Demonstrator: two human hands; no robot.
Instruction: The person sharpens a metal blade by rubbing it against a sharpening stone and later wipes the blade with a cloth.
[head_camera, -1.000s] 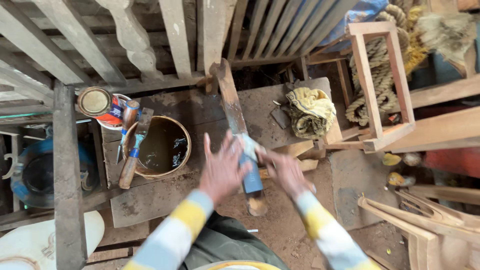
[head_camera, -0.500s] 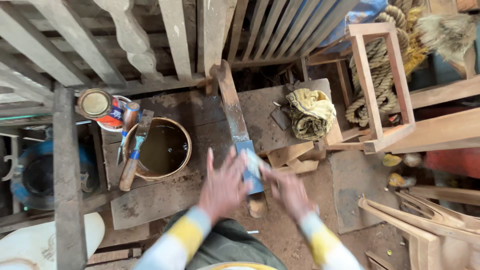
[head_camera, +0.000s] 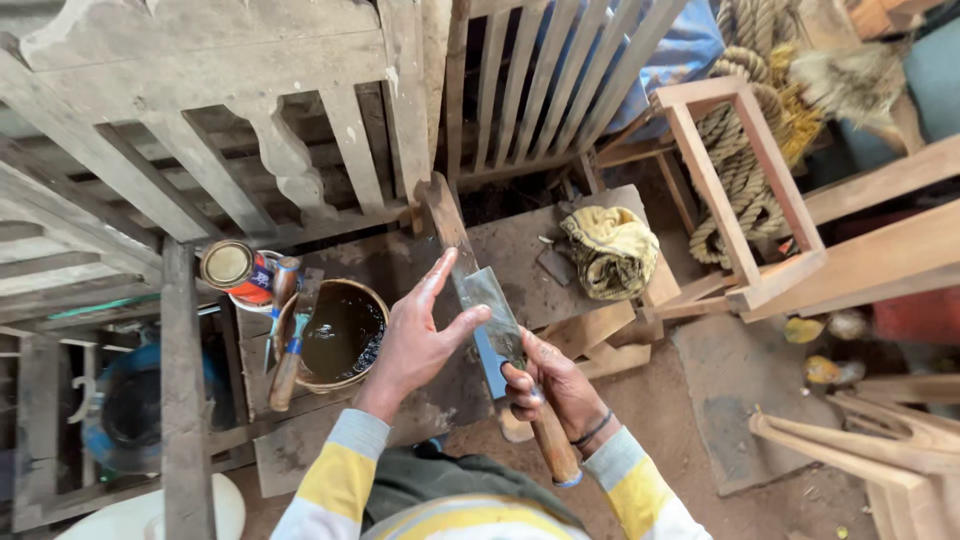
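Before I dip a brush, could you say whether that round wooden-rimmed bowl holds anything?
Not empty: the round wooden-rimmed bowl holds dark, glossy liquid.

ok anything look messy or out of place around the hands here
Mostly workshop clutter. A crumpled yellow rag lies loose on the grimy board, wood offcuts are strewn on the dirt, and a brush rests across the rim of a bowl of dark liquid. The right hand holds a wooden-handled scraper, and the left hand touches its blade.

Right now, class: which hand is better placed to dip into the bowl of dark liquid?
Probably the left hand: open, beside the bowl. The right hand grips the chisel's wooden handle.
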